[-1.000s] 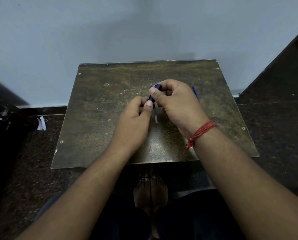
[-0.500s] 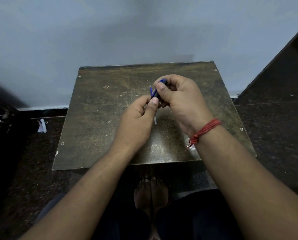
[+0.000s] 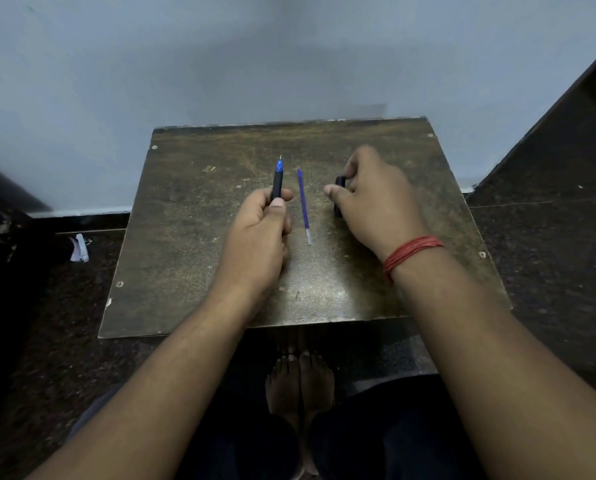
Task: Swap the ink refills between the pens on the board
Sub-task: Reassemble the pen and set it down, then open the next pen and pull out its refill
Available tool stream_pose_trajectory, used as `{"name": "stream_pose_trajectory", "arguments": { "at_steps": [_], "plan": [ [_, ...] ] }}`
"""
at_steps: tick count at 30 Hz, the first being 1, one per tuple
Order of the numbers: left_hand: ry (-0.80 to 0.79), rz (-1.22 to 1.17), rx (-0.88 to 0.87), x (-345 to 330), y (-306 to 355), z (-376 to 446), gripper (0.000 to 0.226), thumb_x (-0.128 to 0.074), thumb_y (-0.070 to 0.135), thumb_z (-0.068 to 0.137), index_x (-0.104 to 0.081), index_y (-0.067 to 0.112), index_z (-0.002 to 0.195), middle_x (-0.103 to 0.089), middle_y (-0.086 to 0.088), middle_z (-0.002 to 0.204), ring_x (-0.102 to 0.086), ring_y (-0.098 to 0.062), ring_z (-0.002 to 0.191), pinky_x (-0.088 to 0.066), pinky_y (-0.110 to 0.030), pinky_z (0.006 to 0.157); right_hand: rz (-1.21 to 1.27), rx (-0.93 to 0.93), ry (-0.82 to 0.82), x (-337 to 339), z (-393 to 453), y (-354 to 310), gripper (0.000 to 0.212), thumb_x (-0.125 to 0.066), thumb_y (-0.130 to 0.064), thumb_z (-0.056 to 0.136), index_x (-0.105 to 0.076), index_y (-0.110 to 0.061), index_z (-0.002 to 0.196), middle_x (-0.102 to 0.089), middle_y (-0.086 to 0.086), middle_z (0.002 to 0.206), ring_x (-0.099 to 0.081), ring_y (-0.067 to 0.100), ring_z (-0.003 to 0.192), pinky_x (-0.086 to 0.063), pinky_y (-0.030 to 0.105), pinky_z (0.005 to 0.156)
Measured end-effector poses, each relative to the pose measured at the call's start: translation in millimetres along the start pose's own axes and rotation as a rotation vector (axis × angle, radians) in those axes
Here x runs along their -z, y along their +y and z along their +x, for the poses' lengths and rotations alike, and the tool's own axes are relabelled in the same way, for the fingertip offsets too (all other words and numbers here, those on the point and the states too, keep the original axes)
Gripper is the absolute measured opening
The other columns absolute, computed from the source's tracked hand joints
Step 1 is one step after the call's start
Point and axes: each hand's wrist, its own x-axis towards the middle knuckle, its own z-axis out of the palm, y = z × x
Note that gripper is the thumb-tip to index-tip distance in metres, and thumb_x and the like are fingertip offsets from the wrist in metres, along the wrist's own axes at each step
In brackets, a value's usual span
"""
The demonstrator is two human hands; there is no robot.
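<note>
The left hand (image 3: pixel 258 233) is curled round a dark pen (image 3: pixel 277 183) with a blue front end, held with its tip pointing to the far edge of the board (image 3: pixel 185 237). A fine point shows at that tip, so this pen seems to have a refill inside it and looks assembled.

Just right of it, a loose blue refill (image 3: pixel 303 206) lies on the board between the hands, touching neither.

Further right, the right hand (image 3: pixel 376 202) closes its fingers on a second dark pen piece (image 3: pixel 339 183), mostly hidden beneath the hand. Whether that is a whole barrel or only part of one cannot be told.

By the look of it the swap is about half done: one pen is filled, and the loose refill has yet to go into the piece on the right.
</note>
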Motion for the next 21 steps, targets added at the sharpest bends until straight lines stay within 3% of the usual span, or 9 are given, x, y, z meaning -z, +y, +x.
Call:
{"name": "stream_pose_trajectory", "arguments": {
  "at_steps": [2, 5, 15, 21],
  "plan": [
    [0.006, -0.004, 0.001, 1.8, 1.0, 0.3, 0.022, -0.041, 0.021, 0.105, -0.062, 0.023, 0.108, -0.049, 0.012, 0.063, -0.036, -0.006, 0.049, -0.029, -0.025, 0.044, -0.126, 0.012, -0.019, -3.4, -1.9, -3.3, 0.032, -0.068, -0.041, 0.089, -0.051, -0.017, 0.103, -0.069, 0.007, 0.094, -0.062, 0.031, 0.095, -0.05, 0.042, 0.086],
    [0.007, -0.028, 0.012, 2.4, 3.2, 0.2, 0.022, -0.041, 0.02, 0.105, -0.062, 0.021, 0.11, -0.049, 0.011, 0.063, -0.035, -0.006, 0.048, -0.029, -0.025, 0.044, -0.213, 0.046, -0.007, -4.7, -3.7, -6.4, 0.029, -0.064, -0.041, 0.092, -0.055, -0.015, 0.104, -0.068, 0.006, 0.096, -0.059, 0.031, 0.1, -0.043, 0.041, 0.088],
    [-0.019, 0.014, -0.018, 5.1, 3.5, -0.8, 0.021, -0.041, 0.028, 0.105, -0.061, 0.032, 0.111, -0.05, 0.009, 0.067, -0.036, -0.006, 0.049, -0.03, -0.025, 0.045, -0.276, -0.004, -0.07, 2.3, -0.4, -4.1, 0.026, -0.057, -0.043, 0.097, -0.058, -0.016, 0.098, -0.068, 0.003, 0.089, -0.062, 0.029, 0.099, -0.04, 0.043, 0.094],
    [-0.04, 0.063, -0.013, 6.0, 1.8, -0.9, 0.02, -0.041, 0.036, 0.105, -0.061, 0.032, 0.108, -0.052, 0.008, 0.068, -0.035, -0.005, 0.047, -0.029, -0.027, 0.046, -0.254, -0.011, -0.056, 9.4, 3.4, 0.5, 0.028, -0.053, -0.043, 0.099, -0.059, -0.016, 0.092, -0.051, -0.005, 0.07, -0.063, 0.026, 0.089, -0.046, 0.043, 0.091]
  ]
}}
